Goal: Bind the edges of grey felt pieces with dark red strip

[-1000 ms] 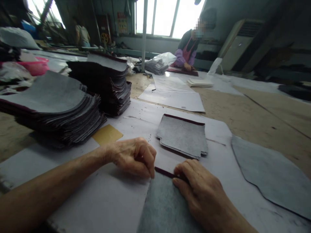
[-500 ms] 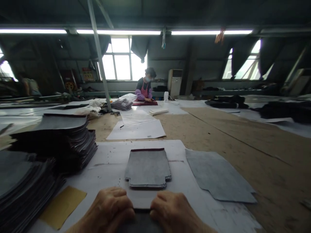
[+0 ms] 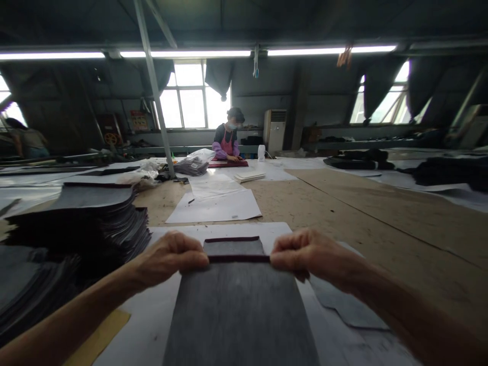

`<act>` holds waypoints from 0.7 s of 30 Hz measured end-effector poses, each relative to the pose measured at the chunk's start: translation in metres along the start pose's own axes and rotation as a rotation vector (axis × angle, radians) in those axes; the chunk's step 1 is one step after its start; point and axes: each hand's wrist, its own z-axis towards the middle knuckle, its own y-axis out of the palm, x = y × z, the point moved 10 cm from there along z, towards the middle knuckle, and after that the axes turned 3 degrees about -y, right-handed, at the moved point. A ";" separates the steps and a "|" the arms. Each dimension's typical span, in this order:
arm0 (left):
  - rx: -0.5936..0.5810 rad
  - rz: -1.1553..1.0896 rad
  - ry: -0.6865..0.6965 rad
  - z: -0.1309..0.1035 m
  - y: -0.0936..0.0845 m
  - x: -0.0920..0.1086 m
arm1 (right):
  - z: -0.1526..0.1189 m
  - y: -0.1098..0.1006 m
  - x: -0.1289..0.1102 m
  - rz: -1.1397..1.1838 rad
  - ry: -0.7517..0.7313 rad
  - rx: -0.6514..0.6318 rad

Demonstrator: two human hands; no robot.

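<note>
A grey fabric panel point(image 3: 240, 310) with a dark red folded edge hangs between my two hands, its lower part running out of view at the bottom. My left hand point(image 3: 179, 254) pinches the left end of that red edge. At the right end, my right hand point(image 3: 297, 251) is closed on the same edge. Just behind it, a smaller-looking grey panel point(image 3: 232, 247) with a dark red edge lies on the white paper point(image 3: 152, 305), mostly covered by the held one. Another grey panel point(image 3: 351, 302) lies flat on the right, partly behind my right forearm.
Tall stacks of grey panels point(image 3: 95, 195) stand on the left. A yellow piece point(image 3: 102, 338) lies near my left forearm. Further off are white sheets point(image 3: 213, 206), a metal pole point(image 3: 154, 86) and dark cloth piles point(image 3: 358, 159). A co-worker point(image 3: 226, 140) works across the table.
Both hands have moved up and forward from the near edge, bringing the grey fabric panel with them. It now covers most of the panel lying on the paper.
</note>
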 end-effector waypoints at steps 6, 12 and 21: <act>0.349 0.311 -0.018 0.069 -0.030 -0.036 | 0.072 -0.031 0.027 -0.440 -0.018 0.396; 0.549 0.425 0.015 0.067 -0.025 -0.053 | 0.077 -0.022 0.033 -0.686 -0.060 0.515; 0.616 0.488 -0.022 0.065 -0.023 -0.065 | 0.080 0.000 0.047 -0.842 -0.037 0.490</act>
